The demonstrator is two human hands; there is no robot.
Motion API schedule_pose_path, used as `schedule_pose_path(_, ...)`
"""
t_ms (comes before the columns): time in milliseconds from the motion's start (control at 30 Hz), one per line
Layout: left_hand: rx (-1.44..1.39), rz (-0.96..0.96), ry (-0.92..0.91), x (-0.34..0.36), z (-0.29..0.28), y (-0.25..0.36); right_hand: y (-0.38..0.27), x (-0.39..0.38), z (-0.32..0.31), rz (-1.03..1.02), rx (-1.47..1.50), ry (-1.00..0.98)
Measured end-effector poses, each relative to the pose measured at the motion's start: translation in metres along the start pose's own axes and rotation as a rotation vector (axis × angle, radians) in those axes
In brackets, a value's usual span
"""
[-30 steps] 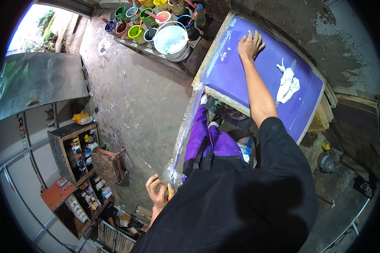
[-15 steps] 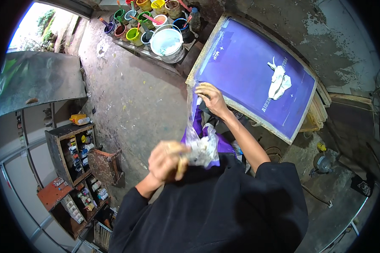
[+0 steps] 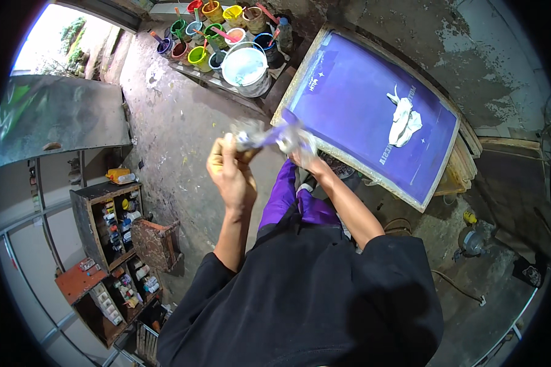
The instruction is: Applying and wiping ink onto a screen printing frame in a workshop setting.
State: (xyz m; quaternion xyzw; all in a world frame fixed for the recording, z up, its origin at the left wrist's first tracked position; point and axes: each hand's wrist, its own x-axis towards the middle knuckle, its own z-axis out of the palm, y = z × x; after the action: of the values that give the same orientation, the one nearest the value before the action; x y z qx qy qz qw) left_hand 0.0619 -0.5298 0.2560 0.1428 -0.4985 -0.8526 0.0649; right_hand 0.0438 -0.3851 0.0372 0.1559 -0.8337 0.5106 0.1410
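1. A crumpled strip of clear and purple film [image 3: 270, 134] is seen just above the middle of the frame, blurred and stretched between the two hands.
2. Its long axis is laid roughly level across the frame, with one bunched end pointed left and the other pointed right; the exact twist between them cannot be told through the blur.
3. The left end is pinched by the left hand [image 3: 231, 174], whose thumb is raised and whose fingers are curled inward; the left forearm is held almost upright in the frame, rising from the lower middle.
4. The right end is met at the right hand [image 3: 305, 159], by which the fingers are largely hidden; whether they are closed cannot be told. The right forearm is slanted from lower right toward upper left.
5. The near left corner of a purple framed screen [image 3: 355, 101] is placed just beside the right hand, and a white cloth [image 3: 403, 122] is spread on the screen at upper right.
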Motion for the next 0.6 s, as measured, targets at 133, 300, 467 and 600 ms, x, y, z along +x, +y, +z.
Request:
schedule_pose_path(133, -0.001, 0.233, 0.057, 0.047, -0.022, -0.019, -0.002, -0.015, -0.007, 0.371, 0.186, -0.039)
schedule_pose_path(300, 1.084, 0.39, 0.062, 0.077, -0.056, -0.11, -0.003, -0.023, 0.004, 0.536, 0.146, 0.124)
schedule_pose_path(467, 1.19, 0.222, -0.19, 0.062, -0.071, -0.161, -0.01, -0.016, -0.006, 0.255, -0.019, 0.2)
schedule_pose_path(600, 0.98, 0.016, -0.292, 0.058, -0.076, -0.167, -0.01, 0.004, -0.024, -0.044, -0.214, 0.065)
